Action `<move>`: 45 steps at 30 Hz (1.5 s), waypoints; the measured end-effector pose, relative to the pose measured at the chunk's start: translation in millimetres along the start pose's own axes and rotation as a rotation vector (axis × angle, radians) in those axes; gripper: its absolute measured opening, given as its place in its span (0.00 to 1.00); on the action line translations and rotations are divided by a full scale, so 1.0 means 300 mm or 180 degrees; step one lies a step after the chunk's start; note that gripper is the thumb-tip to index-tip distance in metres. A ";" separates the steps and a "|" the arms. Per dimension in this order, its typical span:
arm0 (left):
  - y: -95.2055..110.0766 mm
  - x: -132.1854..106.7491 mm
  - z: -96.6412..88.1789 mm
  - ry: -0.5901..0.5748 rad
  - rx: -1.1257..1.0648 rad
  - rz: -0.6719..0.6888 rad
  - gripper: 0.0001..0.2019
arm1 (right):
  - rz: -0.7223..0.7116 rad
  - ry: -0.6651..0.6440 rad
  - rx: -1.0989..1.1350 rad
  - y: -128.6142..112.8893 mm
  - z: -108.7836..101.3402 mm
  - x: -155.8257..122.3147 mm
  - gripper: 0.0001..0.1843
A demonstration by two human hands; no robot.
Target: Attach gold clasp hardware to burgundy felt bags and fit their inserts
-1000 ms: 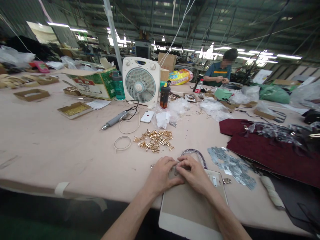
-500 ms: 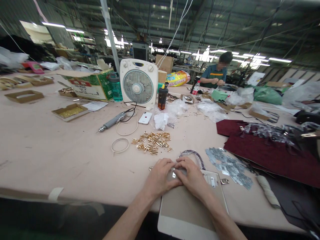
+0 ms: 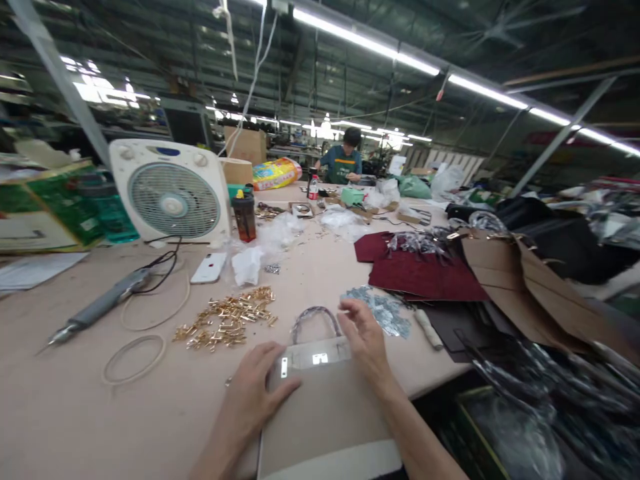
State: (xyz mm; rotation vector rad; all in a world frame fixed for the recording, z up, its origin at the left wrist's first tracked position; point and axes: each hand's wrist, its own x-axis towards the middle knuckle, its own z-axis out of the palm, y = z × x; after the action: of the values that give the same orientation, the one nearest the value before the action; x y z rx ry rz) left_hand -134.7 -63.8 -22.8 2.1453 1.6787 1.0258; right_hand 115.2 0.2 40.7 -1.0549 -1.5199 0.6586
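Note:
A beige handbag [image 3: 320, 407] lies flat on the pale table [image 3: 60, 407] in front of me, its wrapped loop handle [image 3: 315, 315] pointing away. My left hand [image 3: 253, 390] rests flat on the bag's left upper corner, fingers stretched out. My right hand [image 3: 365, 337] hovers over the bag's right upper corner near the handle, fingers apart and holding nothing. A pile of small gold metal fittings [image 3: 225, 323] lies just beyond my left hand. Small silver packets [image 3: 383, 308] lie beyond my right hand.
A white box fan [image 3: 170, 190], a grey electric screwdriver [image 3: 100, 307], a white phone [image 3: 209, 267] and a dark bottle [image 3: 245, 217] stand on the left half. Dark red fabric pieces [image 3: 420, 273] and brown cardboard [image 3: 520, 280] lie right. Another person [image 3: 343, 160] works at the far end.
My head has turned right and moved closer. Both hands came apart from the bag's top middle: the left now lies flat on the left corner, the right has lifted and opened.

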 end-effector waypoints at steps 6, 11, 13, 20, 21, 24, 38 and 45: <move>0.022 -0.011 -0.024 0.0268 0.0254 0.0415 0.26 | 0.0419 0.1823 -0.0522 0.209 -0.427 0.064 0.29; 0.170 -0.014 0.019 0.0240 0.0180 0.1005 0.22 | 0.0576 0.1672 -0.1909 0.368 -0.613 -0.006 0.38; 0.263 -0.004 0.065 -0.0117 0.0127 0.1094 0.23 | 0.0582 0.1411 -0.2292 0.412 -0.626 -0.032 0.40; 0.422 0.029 0.207 -0.0757 0.0186 0.0732 0.29 | 0.0648 0.0987 -0.2529 0.469 -0.648 -0.039 0.35; 0.422 0.026 0.217 -0.0739 0.0182 0.0660 0.28 | 0.0764 0.1053 -0.2298 0.461 -0.647 -0.032 0.35; 0.422 0.018 0.233 -0.0695 0.0177 0.0553 0.25 | 0.1083 0.1373 -0.0844 0.396 -0.597 -0.006 0.33; 0.455 0.034 0.252 -0.0575 0.0433 0.0406 0.14 | 0.1525 -0.0054 0.3191 0.145 -0.055 0.092 0.12; 0.450 0.040 0.257 -0.0578 0.0415 0.0382 0.14 | 0.1660 0.0234 0.3238 0.168 -0.063 0.094 0.16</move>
State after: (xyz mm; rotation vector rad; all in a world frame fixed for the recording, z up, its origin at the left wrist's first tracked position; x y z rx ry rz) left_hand 18.5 -77.7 2.4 2.3673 1.5889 0.7418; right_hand 147.3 44.9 15.1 -0.6321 -0.6331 1.5210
